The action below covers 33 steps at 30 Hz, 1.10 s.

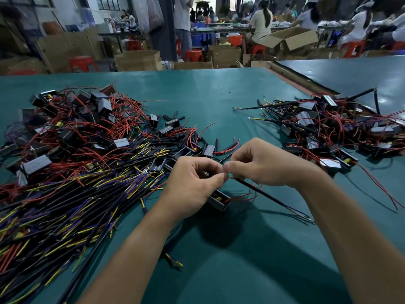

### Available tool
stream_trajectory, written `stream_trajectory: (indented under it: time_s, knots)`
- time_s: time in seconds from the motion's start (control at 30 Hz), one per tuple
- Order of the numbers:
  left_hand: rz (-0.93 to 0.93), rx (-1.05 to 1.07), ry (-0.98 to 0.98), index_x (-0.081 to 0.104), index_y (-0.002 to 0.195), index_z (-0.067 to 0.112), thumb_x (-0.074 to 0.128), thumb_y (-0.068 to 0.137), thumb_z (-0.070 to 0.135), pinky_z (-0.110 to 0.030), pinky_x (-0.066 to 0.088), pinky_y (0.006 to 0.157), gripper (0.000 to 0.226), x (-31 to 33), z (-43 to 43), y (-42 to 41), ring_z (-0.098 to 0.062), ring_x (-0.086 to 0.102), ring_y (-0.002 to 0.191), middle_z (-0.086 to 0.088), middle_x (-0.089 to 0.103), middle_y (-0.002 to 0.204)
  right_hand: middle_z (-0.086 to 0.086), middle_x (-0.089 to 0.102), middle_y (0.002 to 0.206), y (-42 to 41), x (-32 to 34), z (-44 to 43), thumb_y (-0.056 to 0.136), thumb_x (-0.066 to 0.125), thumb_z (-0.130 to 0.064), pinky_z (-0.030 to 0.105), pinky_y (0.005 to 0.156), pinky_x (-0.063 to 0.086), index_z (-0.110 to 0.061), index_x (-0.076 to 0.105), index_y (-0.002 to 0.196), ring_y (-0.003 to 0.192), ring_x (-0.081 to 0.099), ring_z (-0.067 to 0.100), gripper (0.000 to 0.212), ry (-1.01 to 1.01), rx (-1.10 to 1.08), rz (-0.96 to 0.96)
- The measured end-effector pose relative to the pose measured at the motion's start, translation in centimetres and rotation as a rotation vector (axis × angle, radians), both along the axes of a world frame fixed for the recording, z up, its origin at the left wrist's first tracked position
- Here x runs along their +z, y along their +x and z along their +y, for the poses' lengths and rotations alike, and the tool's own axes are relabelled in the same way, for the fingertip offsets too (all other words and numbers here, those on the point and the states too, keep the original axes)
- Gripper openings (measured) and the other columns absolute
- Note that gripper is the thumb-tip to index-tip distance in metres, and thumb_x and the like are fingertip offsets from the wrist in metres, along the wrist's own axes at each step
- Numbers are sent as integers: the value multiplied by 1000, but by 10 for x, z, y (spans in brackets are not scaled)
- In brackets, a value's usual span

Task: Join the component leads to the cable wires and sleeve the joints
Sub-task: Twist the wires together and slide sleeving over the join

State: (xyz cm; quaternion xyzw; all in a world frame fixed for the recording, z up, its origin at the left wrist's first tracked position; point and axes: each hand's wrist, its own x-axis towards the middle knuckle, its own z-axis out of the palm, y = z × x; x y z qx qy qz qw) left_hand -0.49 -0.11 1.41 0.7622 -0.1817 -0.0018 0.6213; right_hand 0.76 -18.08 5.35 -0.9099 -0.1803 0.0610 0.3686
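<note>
Red leads and black cables in big tangled pile [76,161] at left of green table [219,91]: many pieces not yet joined, I judge. Short black sleeves [178,118] lie loose behind pile. Centre: left hand [195,183] pinches lead of small box component [219,201] lying under it. Right hand [265,165] pinches wire end of black cable [269,197]. Fingertips touch, probably twisting joint. No sleeve seen on it. Right: smaller pile [328,132], likely finished.
</note>
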Motion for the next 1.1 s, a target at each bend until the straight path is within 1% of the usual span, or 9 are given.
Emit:
stream_trajectory:
  time_s: [0.07, 0.2, 0.3, 0.37, 0.5, 0.77, 0.93, 1.0, 1.1]
  knots:
    - [-7, 36, -13, 71, 69, 15, 72, 83, 2, -13, 35, 45, 19, 1, 2, 2, 1, 43, 42, 13, 56, 49, -3, 48, 52, 1, 0, -1, 91, 65, -26, 27, 49, 35, -6, 67, 67, 49, 39, 11, 31, 37, 9, -24]
    - [16, 100, -40, 72, 69, 15, 72, 82, 4, -20, 39, 49, 18, 2, 5, 5, -4, 47, 43, 9, 59, 53, -11, 61, 58, 1, 2, -5, 85, 71, -12, 16, 54, 41, -13, 72, 75, 52, 50, -1, 10, 91, 86, -93]
    - [70, 102, -73, 71, 70, 12, 70, 84, 2, -22, 36, 47, 18, 2, 4, 4, -9, 43, 39, 6, 55, 48, 2, 63, 63, 0, 0, -2, 83, 74, -8, 24, 58, 44, -13, 74, 77, 57, 52, 6, 8, 109, 117, -104]
    - [81, 99, -77, 71, 72, 9, 68, 85, 2, -22, 36, 46, 15, 3, 4, 3, -9, 42, 38, 6, 53, 44, 10, 66, 67, -1, -1, 1, 81, 75, -8, 30, 56, 45, -14, 73, 76, 59, 53, 12, 7, 108, 118, -117]
    - [93, 100, -83, 72, 72, 8, 68, 85, 3, -20, 38, 45, 15, 4, 5, 3, -11, 43, 38, 3, 52, 43, 12, 69, 69, -3, -1, 4, 78, 76, -9, 37, 55, 48, -13, 72, 74, 63, 60, 32, 7, 132, 92, -171]
    - [129, 124, -109, 72, 71, 7, 71, 83, 3, -19, 35, 42, 13, 5, 5, 4, -10, 40, 36, 3, 51, 41, -6, 68, 70, -3, -5, 12, 74, 75, -8, 20, 58, 45, -22, 69, 76, 63, 60, 17, 15, 132, 54, -252]
    - [173, 134, -123, 72, 71, 6, 69, 84, 2, -19, 35, 41, 14, 6, 7, 4, -9, 39, 36, 3, 53, 43, -11, 63, 61, -1, -8, 14, 73, 74, -9, 22, 52, 44, -28, 76, 79, 52, 50, 9, 20, 70, 8, -346]
    - [200, 130, -130, 73, 74, 4, 69, 84, 2, -18, 35, 41, 11, 7, 7, 4, -9, 40, 37, 4, 53, 43, -15, 59, 58, -1, -8, 14, 73, 75, -12, 27, 51, 45, -32, 77, 78, 50, 48, 9, 20, 40, -28, -384]
    - [231, 131, -133, 72, 73, 6, 69, 84, 2, -17, 36, 40, 12, 7, 6, 4, -8, 40, 38, 5, 53, 43, -6, 59, 61, 0, -8, 14, 74, 76, -13, 33, 54, 46, -36, 78, 76, 55, 51, 15, 23, 2, -64, -438]
